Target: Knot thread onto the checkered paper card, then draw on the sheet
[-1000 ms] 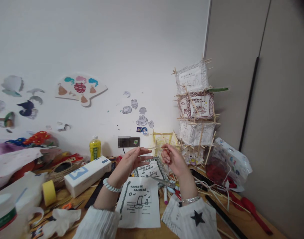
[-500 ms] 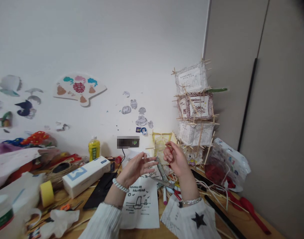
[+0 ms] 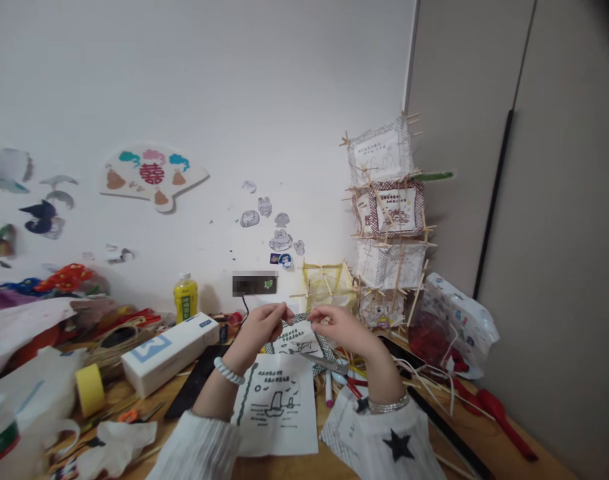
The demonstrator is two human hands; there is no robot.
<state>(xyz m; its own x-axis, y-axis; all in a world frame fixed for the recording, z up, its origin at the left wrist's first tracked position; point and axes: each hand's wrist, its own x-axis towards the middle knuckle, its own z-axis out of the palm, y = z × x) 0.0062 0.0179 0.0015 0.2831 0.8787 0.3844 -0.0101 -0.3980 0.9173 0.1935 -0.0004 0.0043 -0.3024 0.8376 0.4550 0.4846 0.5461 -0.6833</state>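
Your left hand [image 3: 268, 325] and right hand [image 3: 338, 327] are slightly apart, fingers curled in, but honestly can't tell if they're gripping anything. Bordered drawing [image 3: 297, 339] is toward the bench's [image 3: 284, 468] back edge, sailboat drawing [image 3: 279, 425] nearer the front.

I count one left hand [image 3: 262, 328] and one right hand [image 3: 345, 329], so two hands in total. On the table [image 3: 284, 469] there are one boat drawing [image 3: 278, 417], one checked-border drawing [image 3: 297, 338] and one partly covered sheet [image 3: 342, 423], which makes three sheets. There is one yellow bottle [image 3: 185, 299], one white box [image 3: 179, 353], one yellow tape roll [image 3: 89, 391], one marker [image 3: 329, 388] and one pair of scissors [image 3: 332, 365]. The stacked frames [image 3: 399, 208] seem to be four, but the lowest is partly hidden. I also count one yellow frame [image 3: 328, 283] and one fan-shaped decoration [image 3: 153, 175].
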